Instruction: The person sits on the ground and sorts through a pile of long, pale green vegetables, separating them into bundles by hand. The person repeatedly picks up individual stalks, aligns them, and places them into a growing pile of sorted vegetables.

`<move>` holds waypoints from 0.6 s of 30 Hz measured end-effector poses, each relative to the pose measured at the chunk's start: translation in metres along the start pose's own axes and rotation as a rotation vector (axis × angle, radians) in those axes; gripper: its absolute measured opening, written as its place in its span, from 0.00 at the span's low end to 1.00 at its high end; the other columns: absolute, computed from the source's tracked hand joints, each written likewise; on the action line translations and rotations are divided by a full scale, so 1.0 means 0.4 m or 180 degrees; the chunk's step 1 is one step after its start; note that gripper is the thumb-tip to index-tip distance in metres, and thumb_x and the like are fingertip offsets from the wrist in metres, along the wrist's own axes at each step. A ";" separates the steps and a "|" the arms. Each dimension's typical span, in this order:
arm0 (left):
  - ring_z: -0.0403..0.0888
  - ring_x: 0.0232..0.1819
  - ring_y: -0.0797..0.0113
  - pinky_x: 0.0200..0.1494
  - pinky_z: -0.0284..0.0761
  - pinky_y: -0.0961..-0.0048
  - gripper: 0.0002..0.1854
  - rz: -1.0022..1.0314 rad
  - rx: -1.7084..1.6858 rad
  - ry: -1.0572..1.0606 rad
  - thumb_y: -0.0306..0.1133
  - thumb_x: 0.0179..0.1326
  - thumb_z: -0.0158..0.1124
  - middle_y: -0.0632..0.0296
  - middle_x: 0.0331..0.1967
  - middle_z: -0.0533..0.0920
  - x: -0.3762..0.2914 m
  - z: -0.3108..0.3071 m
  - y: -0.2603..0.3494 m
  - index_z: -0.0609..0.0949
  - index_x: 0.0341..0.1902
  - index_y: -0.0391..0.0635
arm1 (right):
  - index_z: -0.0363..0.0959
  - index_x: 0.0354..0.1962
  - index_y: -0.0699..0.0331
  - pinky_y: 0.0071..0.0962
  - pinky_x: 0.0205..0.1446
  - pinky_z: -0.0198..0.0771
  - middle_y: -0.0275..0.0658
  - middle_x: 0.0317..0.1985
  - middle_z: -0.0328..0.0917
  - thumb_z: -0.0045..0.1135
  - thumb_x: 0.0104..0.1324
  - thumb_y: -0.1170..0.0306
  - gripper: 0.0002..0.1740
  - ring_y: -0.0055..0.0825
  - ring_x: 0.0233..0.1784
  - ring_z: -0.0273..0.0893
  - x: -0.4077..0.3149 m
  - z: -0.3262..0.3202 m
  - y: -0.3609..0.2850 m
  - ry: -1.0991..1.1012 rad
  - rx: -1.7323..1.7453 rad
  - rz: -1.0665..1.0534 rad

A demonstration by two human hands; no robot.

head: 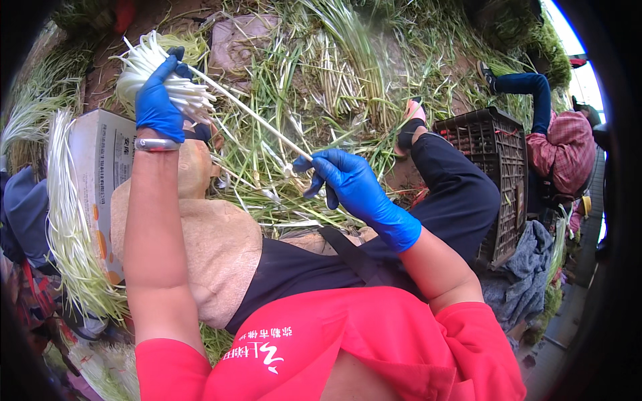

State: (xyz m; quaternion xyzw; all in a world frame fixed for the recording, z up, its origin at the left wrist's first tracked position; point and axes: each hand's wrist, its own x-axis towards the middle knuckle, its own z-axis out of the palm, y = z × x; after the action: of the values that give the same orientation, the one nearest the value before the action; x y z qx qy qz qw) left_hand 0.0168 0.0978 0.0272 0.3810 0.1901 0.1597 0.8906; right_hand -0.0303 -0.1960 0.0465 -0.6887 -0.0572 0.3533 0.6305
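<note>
My left hand (159, 103), in a blue glove, is closed around a thick bundle of white stalks (193, 95), likely a leafy allium such as garlic chives. One long pale stalk (251, 114) runs from that bundle down to my right hand (346, 183), also blue-gloved. Thumb and forefinger of the right hand pinch its lower end; the other fingers are loosely bent. Beneath both hands lie scattered green leaves and pale stalks (281, 195). A tan cloth (220, 250) covers one of my legs.
A carton (108, 150) bearing writing stands at the left, with long pale stalks (67, 210) draped over it. A dark plastic crate (494, 185) is beside my other leg. Beyond it sits a person in a checked shirt (564, 150). Loose green stalks (351, 60) cover the ground ahead.
</note>
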 end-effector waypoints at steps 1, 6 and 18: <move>0.74 0.27 0.73 0.31 0.71 0.81 0.12 -0.0004 -0.0003 -0.0090 0.24 0.50 0.57 0.61 0.30 0.77 -0.006 0.007 0.000 0.75 0.40 0.36 | 0.69 0.38 0.67 0.09 0.13 0.60 0.36 0.28 0.75 0.38 0.64 0.66 0.14 0.16 0.20 0.73 -0.003 -0.006 -0.003 0.0027 0.0168 -0.0191; 0.76 0.37 0.70 0.37 0.72 0.81 0.14 -0.0152 0.0289 -0.0355 0.24 0.50 0.57 0.59 0.37 0.77 -0.070 0.058 -0.051 0.74 0.42 0.37 | 0.72 0.36 0.67 0.09 0.11 0.52 0.30 0.14 0.67 0.36 0.64 0.65 0.17 0.11 0.09 0.58 0.073 -0.021 -0.047 0.0625 0.0556 -0.0382; 0.77 0.35 0.71 0.42 0.74 0.76 0.13 -0.0098 -0.0102 -0.0690 0.29 0.51 0.55 0.59 0.34 0.78 -0.085 0.087 -0.047 0.75 0.42 0.39 | 0.64 0.47 0.63 0.13 0.25 0.61 0.38 0.35 0.76 0.37 0.63 0.61 0.19 0.18 0.25 0.73 0.306 -0.057 0.141 -0.0182 0.0881 0.0296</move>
State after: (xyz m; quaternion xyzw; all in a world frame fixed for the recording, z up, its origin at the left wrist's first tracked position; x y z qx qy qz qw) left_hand 0.0055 0.0493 0.0429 0.3788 0.0960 0.1069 0.9143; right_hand 0.0527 -0.1618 -0.0565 -0.5868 0.0061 0.4062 0.7005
